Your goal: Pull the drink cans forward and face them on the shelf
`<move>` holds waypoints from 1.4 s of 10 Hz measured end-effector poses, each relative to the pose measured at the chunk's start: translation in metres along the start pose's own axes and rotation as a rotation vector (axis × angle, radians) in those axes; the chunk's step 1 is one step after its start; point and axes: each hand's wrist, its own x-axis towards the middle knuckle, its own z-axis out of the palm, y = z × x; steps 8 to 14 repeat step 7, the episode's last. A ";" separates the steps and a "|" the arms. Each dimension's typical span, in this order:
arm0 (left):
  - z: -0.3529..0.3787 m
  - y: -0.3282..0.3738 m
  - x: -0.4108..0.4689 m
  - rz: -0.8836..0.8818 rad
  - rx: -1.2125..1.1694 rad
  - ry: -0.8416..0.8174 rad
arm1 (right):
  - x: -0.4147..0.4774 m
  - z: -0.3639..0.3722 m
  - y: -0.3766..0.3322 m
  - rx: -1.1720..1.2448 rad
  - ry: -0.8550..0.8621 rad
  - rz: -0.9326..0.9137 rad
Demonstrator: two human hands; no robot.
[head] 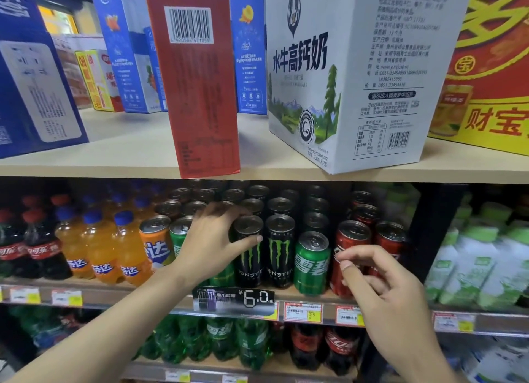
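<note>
Rows of drink cans stand on the middle shelf (120,295). My left hand (206,239) wraps the left black Monster can (249,264), thumb across its front near the rim, fingers curled behind. It hides most of a green can below my wrist. A second Monster can (280,254), a shorter green Sprite can (310,265) and red cola cans (353,235) stand to the right. My right hand (383,282) hovers in front of the red cola can with fingers loosely curled, holding nothing. An orange Fanta can (154,242) and a green can (179,234) stand left.
Cola bottles (37,248) and orange Fanta bottles (97,256) fill the shelf's left; pale green bottles (472,265) the right. The upper board (286,173) hangs low over the cans, carrying milk cartons (343,68). Price tags (233,298) line the edge. Bottles (223,339) stand below.
</note>
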 end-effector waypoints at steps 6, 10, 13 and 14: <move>0.001 -0.004 -0.004 0.076 0.121 -0.033 | -0.025 0.007 0.019 -0.024 0.009 0.095; -0.001 -0.006 -0.002 0.102 0.133 -0.040 | -0.029 0.008 0.020 -0.031 0.028 0.108; -0.001 -0.006 -0.002 0.102 0.133 -0.040 | -0.029 0.008 0.020 -0.031 0.028 0.108; -0.001 -0.006 -0.002 0.102 0.133 -0.040 | -0.029 0.008 0.020 -0.031 0.028 0.108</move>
